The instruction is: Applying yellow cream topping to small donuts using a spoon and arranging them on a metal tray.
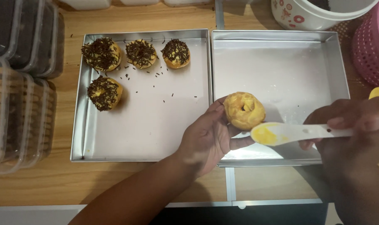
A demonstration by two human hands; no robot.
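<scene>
Left hand [208, 139] grips a glazed doughnut [244, 110] over the right-hand tray [341, 71], while the right hand [352, 129] holds a white spatula [298, 132] smeared with yellow cream just beside it.

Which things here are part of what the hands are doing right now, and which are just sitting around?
In use:
left hand holding a plain doughnut
right hand holding a white spatula smeared with yellow cream
right tray

Lying about:
left tray with four sprinkled doughnuts
stacked clear containers
white tub
pink basket
</scene>
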